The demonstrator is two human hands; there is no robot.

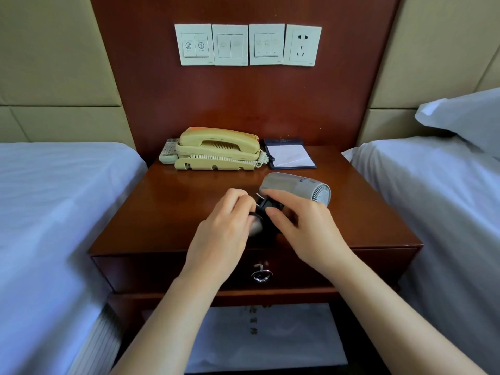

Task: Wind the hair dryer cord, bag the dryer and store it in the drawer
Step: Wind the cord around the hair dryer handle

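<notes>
Step in hand: you are finishing the cord wind; judging by the bundle, the plug end is what remains to be secured.
Hair dryer (296, 185): it lies on its side on the nightstand (189, 209), right of centre, with the fan grille turned to the right and its handle toward you, between your hands.
Left hand (221, 228): your fingers curl onto the cord (270, 226) where it wraps the handle.
Right hand (303, 226): your fingers and thumb pinch the black plug (266, 204), whose prongs point up and to the left.
Doing it well: keep the left grip firm so the turns do not spring loose. Tuck the plug under the last turn, prongs away from the grey casing. Do not bend the cord sharply where it leaves the handle.
Drawer (162, 269): it is closed, its ring pull (261, 274) just below your wrists. You cannot see what is inside.
Bag: none is surely in view. A pale printed thing (265, 334) lies on the shelf below the drawer, and it may be the bag.
Far edge: a telephone (216, 148), a remote (168, 152) to its left and a notepad (290, 156) to its right.
</notes>
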